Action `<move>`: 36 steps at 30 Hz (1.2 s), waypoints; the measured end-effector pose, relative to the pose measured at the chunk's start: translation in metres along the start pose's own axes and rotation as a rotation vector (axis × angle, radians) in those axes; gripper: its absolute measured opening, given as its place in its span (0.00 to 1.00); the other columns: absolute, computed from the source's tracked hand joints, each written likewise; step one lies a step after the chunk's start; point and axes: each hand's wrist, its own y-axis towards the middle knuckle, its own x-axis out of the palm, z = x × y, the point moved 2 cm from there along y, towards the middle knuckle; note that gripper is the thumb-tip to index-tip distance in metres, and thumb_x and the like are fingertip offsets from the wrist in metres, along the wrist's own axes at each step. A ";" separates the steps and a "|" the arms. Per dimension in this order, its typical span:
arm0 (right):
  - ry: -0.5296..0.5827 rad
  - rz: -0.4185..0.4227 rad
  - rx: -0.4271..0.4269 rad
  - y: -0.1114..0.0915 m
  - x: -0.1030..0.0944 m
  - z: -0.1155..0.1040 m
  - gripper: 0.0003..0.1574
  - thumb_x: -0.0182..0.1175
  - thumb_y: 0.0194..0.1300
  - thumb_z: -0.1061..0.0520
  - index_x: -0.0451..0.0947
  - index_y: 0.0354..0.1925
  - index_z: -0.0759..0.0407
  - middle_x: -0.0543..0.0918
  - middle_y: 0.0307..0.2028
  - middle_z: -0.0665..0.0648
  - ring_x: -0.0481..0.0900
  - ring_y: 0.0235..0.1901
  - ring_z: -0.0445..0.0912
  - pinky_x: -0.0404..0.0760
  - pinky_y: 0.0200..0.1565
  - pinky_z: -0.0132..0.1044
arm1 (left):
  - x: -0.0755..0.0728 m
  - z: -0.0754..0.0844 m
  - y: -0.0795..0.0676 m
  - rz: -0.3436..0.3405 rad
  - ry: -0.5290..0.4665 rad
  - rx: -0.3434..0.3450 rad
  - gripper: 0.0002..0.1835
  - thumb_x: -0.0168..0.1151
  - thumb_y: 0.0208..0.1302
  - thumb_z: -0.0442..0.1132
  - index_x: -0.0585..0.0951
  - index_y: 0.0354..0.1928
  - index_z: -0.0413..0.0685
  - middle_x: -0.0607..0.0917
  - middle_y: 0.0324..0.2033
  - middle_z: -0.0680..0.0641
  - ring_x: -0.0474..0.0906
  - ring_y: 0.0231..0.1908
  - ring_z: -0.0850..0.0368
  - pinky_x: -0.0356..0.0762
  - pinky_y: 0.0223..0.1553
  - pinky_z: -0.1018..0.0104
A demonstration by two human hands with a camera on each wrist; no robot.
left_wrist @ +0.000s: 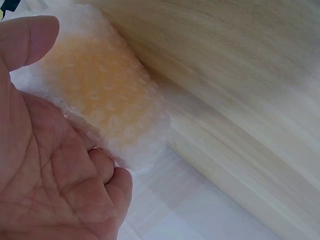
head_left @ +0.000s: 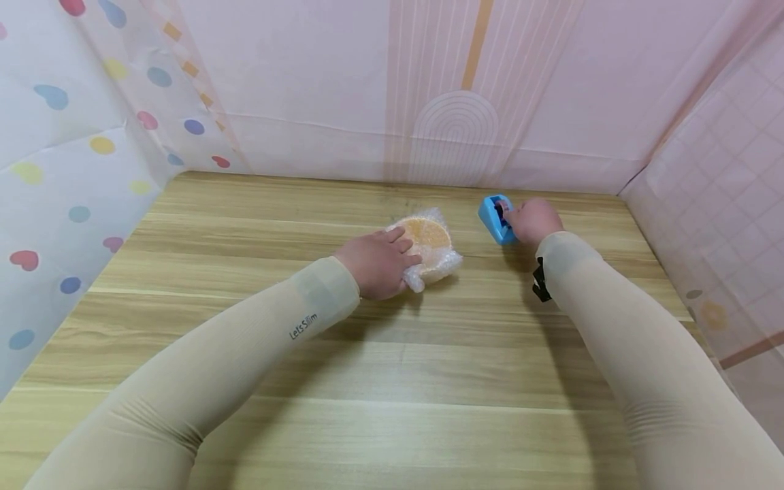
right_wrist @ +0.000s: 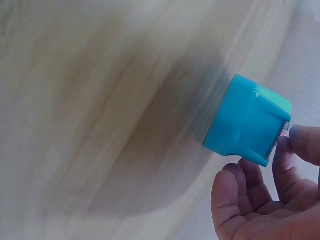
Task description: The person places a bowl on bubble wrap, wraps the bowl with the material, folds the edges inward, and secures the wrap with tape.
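Observation:
A flat round item with an orange-slice pattern, wrapped in bubble wrap [head_left: 431, 238], lies on the wooden table. My left hand [head_left: 376, 264] rests on its left side with the fingers laid over the wrap. In the left wrist view, the thumb and palm [left_wrist: 55, 165] sit along the edge of the bubble-wrapped item [left_wrist: 100, 85]. To the right stands a blue tape dispenser [head_left: 495, 221]. My right hand [head_left: 535, 221] is at it, thumb and forefinger pinching the tape's end by the serrated cutter [right_wrist: 279, 140]; the other fingers curl loosely beside the dispenser [right_wrist: 242, 117].
The wood-grain table [head_left: 392, 381] reaches back to a pink patterned curtain [head_left: 306, 88]. A dotted sheet [head_left: 73, 184] hangs on the left, and a pale gridded one [head_left: 723, 177] on the right. A black strap [head_left: 540, 280] hangs at the right wrist.

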 end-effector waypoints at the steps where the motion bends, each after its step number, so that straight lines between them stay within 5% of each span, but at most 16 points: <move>1: -0.009 0.003 -0.002 0.000 0.000 -0.001 0.33 0.45 0.83 0.40 0.73 0.28 0.62 0.76 0.27 0.57 0.75 0.33 0.52 0.75 0.36 0.41 | 0.000 0.000 0.000 -0.001 0.001 0.000 0.32 0.43 0.82 0.57 0.63 0.82 0.57 0.61 0.82 0.44 0.46 0.84 0.41 0.47 0.85 0.51; 4: -0.028 0.003 0.010 0.000 -0.001 -0.002 0.36 0.42 0.83 0.37 0.81 0.48 0.67 0.84 0.46 0.67 0.78 0.45 0.57 0.81 0.49 0.50 | 0.000 0.000 0.000 -0.007 0.001 0.000 0.32 0.43 0.82 0.57 0.62 0.83 0.58 0.61 0.82 0.44 0.46 0.84 0.41 0.47 0.85 0.51; 7: -0.024 -0.010 0.051 -0.001 -0.001 -0.004 0.41 0.41 0.83 0.37 0.75 0.68 0.69 0.79 0.63 0.71 0.75 0.53 0.58 0.80 0.58 0.54 | 0.000 0.000 0.000 -0.005 0.000 -0.001 0.32 0.43 0.82 0.57 0.62 0.83 0.58 0.61 0.82 0.44 0.46 0.84 0.41 0.47 0.85 0.51; 11: 0.009 -0.010 0.128 -0.004 -0.001 -0.008 0.41 0.43 0.83 0.36 0.75 0.67 0.70 0.85 0.47 0.69 0.84 0.35 0.51 0.86 0.38 0.42 | 0.000 0.001 -0.001 -0.001 0.006 0.001 0.32 0.43 0.82 0.57 0.63 0.82 0.57 0.61 0.82 0.44 0.47 0.84 0.40 0.48 0.85 0.50; 15: 0.080 -0.003 0.183 -0.007 -0.001 -0.010 0.38 0.47 0.83 0.37 0.77 0.59 0.71 0.81 0.25 0.58 0.81 0.17 0.45 0.81 0.21 0.33 | -0.001 0.001 -0.002 0.005 0.007 0.006 0.33 0.44 0.82 0.57 0.63 0.82 0.56 0.62 0.82 0.43 0.47 0.84 0.40 0.49 0.85 0.49; 23: 0.209 0.011 0.221 -0.010 0.001 -0.010 0.39 0.50 0.82 0.38 0.74 0.64 0.74 0.83 0.24 0.57 0.84 0.20 0.44 0.90 0.31 0.37 | -0.001 0.001 -0.002 0.007 -0.007 0.003 0.32 0.43 0.82 0.57 0.63 0.82 0.56 0.62 0.82 0.43 0.47 0.84 0.40 0.48 0.85 0.49; 36: 0.236 0.000 0.230 -0.017 -0.001 -0.012 0.39 0.50 0.81 0.37 0.75 0.62 0.72 0.82 0.29 0.58 0.83 0.25 0.45 0.91 0.36 0.37 | -0.001 0.002 -0.003 0.016 -0.003 -0.002 0.32 0.46 0.81 0.55 0.64 0.82 0.55 0.63 0.81 0.43 0.48 0.84 0.41 0.50 0.85 0.48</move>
